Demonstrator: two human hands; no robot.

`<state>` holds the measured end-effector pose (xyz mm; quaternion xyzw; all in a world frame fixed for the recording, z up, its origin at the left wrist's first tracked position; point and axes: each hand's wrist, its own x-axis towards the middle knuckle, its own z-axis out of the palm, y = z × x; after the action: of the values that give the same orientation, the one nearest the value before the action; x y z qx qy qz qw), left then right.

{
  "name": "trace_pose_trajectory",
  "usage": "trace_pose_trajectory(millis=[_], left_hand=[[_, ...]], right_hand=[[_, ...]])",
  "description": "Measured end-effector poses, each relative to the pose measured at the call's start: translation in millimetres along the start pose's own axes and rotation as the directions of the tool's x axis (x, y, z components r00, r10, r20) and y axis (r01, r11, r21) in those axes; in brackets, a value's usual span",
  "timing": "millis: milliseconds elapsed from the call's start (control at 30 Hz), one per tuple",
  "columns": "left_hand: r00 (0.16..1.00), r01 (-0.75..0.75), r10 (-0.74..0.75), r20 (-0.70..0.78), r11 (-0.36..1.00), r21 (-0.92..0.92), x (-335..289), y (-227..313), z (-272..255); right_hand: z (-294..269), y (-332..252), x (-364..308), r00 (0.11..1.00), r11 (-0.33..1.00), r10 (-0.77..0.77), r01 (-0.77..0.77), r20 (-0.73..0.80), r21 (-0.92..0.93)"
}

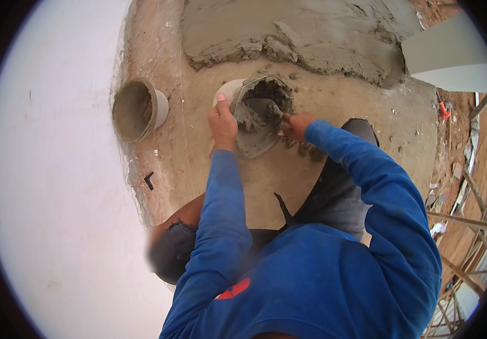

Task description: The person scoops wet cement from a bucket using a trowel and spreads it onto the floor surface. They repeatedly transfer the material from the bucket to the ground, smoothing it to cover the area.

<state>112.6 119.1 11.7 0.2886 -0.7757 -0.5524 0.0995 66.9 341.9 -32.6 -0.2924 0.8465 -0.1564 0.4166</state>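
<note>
A pale bucket [231,89] lies tipped on the floor between my arms, its mortar-caked mouth turned to the right. My left hand [223,125] grips its outer side, thumb pointing up along the wall. With my right hand [298,126] I hold a trowel by its handle, at the bucket's mouth. The trowel's blade [261,106] reaches inside, against grey wet mortar [248,120]. Part of the handle is hidden by my fingers.
Spread mortar [305,37] with a ragged edge covers the far floor. A second mortar-smeared bucket [160,108] stands left, by the white wall [57,169]. A small black angled piece [149,181] lies nearer. A white column [452,53] and wooden poles [466,221] are at right.
</note>
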Motion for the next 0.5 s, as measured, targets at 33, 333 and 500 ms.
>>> trace_pose_trajectory(millis=[33, 333, 500], left_hand=[[1.000, -0.024, 0.024, -0.012, 0.999, -0.026, -2, 2, 4], [0.998, 0.014, -0.017, -0.056, 0.999, -0.052, -2, 10, 5], [0.996, 0.062, -0.065, -0.060, 0.997, -0.044, 13, 3, 0]], right_hand=[[1, 0, 3, 1.000, 1.000, -0.031, 0.031, -0.005, -0.003], [58, -7, 1, 0.978, 0.920, -0.113, 0.169, -0.174, 0.355], [59, -22, -14, 0.981, 0.861, -0.067, 0.148, -0.181, 0.487]])
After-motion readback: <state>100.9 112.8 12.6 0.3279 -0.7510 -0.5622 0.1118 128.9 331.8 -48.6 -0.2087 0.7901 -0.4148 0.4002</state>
